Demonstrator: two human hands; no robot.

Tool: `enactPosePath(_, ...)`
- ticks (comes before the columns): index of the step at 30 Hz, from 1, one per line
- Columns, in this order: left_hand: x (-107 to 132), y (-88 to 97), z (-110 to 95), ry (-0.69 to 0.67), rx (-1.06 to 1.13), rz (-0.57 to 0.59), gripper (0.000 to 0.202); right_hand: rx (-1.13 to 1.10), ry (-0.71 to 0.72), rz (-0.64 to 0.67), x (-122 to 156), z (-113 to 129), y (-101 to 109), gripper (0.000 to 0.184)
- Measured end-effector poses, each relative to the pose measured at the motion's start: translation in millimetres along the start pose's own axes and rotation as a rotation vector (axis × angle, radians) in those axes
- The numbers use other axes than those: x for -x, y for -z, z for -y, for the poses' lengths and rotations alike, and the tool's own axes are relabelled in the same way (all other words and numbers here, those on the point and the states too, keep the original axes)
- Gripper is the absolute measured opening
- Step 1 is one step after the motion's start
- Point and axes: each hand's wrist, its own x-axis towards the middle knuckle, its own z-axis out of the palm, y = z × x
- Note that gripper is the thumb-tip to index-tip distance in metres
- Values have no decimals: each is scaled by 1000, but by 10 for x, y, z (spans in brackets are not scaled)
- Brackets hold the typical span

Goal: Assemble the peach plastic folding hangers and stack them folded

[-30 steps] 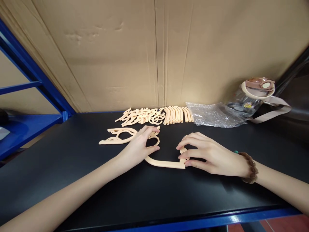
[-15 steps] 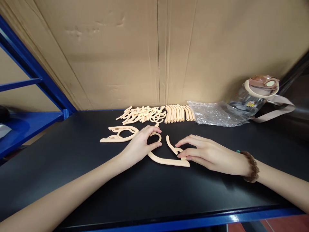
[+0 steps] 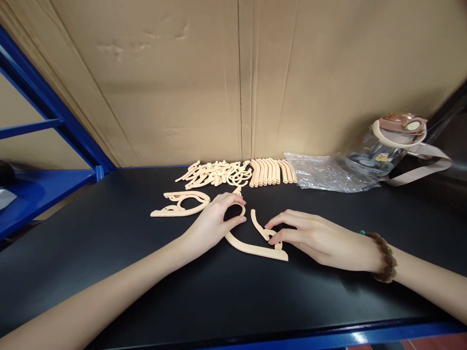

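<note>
A cream folding clothes hanger lies on the black tabletop in front of me. My left hand pinches its ringed middle between thumb and fingers, covering part of it. One long curved arm of the hanger runs from under that hand to the right. At the arm's right end, my right hand grips a small curved hanger piece by its looped end; the fingertips partly hide where piece and arm meet. Left of my left hand rests another folded hanger, with its two arms side by side.
Along the cardboard wall lie a heap of small cream parts and a row of curved arms. Further right are a clear plastic bag and a strapped transparent bottle. A blue metal frame stands at left.
The hanger arm's right end has swung slightly toward me, and my right hand has moved a little nearer with the small piece. My left hand has barely shifted.
</note>
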Motion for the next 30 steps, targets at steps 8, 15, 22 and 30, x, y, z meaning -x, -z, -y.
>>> enactPosePath(8,18,11,-57,-4,-80,-6,14,-45,-11,-31,-39,100,8,22)
enactPosePath(15,27,41,-135,125,135,-73,27,-34,-15,-24,-16,200,-24,32)
enactPosePath(22,18,55,-185,167,174,-81,24,-89,6,14,-5,230,-7,30)
enactPosePath(30,2,61,-167,210,304,-71,23,-95,27,3,2,214,9,33)
